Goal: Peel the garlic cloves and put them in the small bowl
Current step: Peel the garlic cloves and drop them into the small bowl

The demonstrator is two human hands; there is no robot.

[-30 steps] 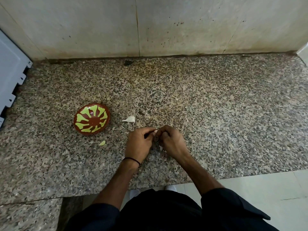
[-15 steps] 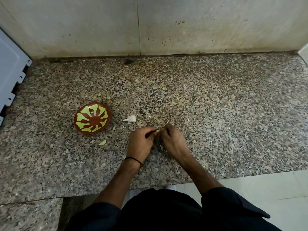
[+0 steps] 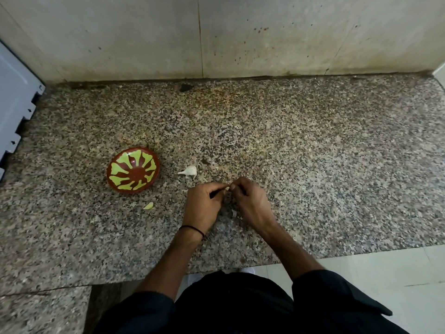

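The left hand [image 3: 204,206] and right hand [image 3: 253,204] are held low over the counter [image 3: 313,179], knuckles up, fingertips meeting. Both hands' fingers curl and pinch one garlic clove [image 3: 226,188] between them. The bowl [image 3: 133,170] sits well left of the fingers, and a white clove [image 3: 189,171] lies near them on the same side. Open counter extends right of the fingers and beyond them to the wall [image 3: 144,37].

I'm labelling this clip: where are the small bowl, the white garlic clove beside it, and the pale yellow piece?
small bowl [image 3: 133,170], head view, middle of its painted surface.
white garlic clove [image 3: 189,171], head view, its plump body.
pale yellow piece [image 3: 149,205], head view, its middle.
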